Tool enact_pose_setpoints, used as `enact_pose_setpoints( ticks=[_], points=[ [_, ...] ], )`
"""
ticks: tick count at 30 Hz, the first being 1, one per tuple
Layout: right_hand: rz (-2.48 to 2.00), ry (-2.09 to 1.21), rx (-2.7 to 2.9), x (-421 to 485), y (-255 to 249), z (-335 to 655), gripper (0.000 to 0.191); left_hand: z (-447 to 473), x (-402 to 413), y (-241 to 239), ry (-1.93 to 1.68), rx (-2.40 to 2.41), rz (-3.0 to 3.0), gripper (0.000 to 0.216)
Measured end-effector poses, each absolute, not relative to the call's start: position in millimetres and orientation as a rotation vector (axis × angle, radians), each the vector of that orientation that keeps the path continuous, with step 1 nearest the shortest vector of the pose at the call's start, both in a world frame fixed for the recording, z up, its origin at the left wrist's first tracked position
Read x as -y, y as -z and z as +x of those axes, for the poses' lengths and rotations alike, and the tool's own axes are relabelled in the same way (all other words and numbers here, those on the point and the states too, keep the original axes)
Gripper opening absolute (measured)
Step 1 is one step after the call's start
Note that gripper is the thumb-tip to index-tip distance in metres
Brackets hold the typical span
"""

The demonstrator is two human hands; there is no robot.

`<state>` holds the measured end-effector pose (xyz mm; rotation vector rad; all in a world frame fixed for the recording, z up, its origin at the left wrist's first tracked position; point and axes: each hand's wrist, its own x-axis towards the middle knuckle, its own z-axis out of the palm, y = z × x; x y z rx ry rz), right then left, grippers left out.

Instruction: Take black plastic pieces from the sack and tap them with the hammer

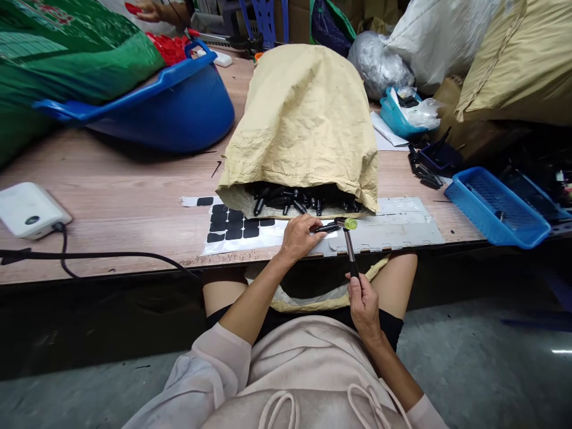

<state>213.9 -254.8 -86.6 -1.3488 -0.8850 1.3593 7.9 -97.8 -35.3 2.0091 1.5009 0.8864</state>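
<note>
My left hand (298, 236) rests at the table's front edge and pinches a small black plastic part (328, 227). My right hand (363, 301) is below the table edge, gripping the handle of a small hammer (350, 245) whose green-tipped head sits right beside the black part. Just behind them a tan woven sack (304, 122) lies on its side, its mouth open toward me with several black parts (295, 199) spilling out. A white sheet of black adhesive pads (232, 225) lies left of my left hand.
A blue tub (179, 101) and a green sack (53, 53) stand at the back left, with another person's hand (149, 11) beyond. A white box (27, 208) with a black cable lies left. Blue baskets (496, 205) sit right. A sack lies on my lap.
</note>
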Motion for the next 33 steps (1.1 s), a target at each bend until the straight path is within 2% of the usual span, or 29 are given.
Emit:
enact_pose_setpoints(
  ticks=[13, 21, 33],
  points=[
    [-1.472, -1.146, 1.106, 251, 71, 203, 0.029, 8, 96, 36, -0.907, -1.503, 1.974, 0.013],
    [-1.288, -1.421, 0.830, 250, 87, 202, 0.047, 8, 99, 33, -0.924, -1.467, 1.982, 0.024],
    [-1.062, -1.578, 0.606, 242, 108, 204, 0.042, 5, 99, 38, -0.880, -1.510, 2.050, 0.016]
  ],
)
